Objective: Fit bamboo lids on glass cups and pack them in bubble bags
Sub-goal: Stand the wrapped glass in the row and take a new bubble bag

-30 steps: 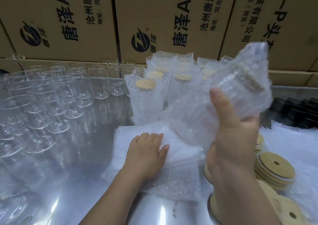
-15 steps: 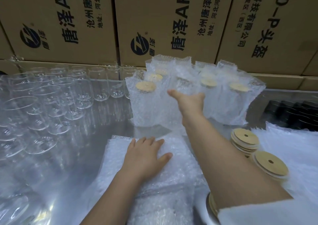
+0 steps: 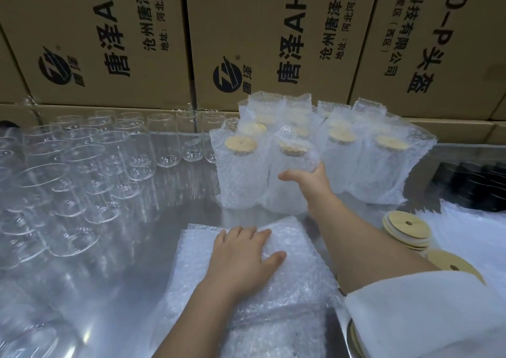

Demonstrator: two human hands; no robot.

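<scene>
Nearest: pressing flat with the left hand [image 3: 243,253], fingers straight and spread, on the stack of bubble bags [image 3: 287,289] on the steel table [image 3: 137,275]. Farther out: gripping a bagged cup [image 3: 290,163] with the right hand [image 3: 312,182], thumb across the front, fingers round its right side. Standing upright, long axis vertical, bamboo lid [image 3: 291,146] uppermost, touching the other bagged cups [image 3: 383,171] before the cardboard boxes [image 3: 109,29].

Three big cardboard boxes [image 3: 95,29] run across the back. Bagged cups [image 3: 241,177]: five show clearly, a few more behind, can't pin it down. Bare glass cups [image 3: 137,155]: way over a dozen. Two stacks of loose bamboo lids [image 3: 405,226], one pile of bubble bags [image 3: 295,289].
</scene>
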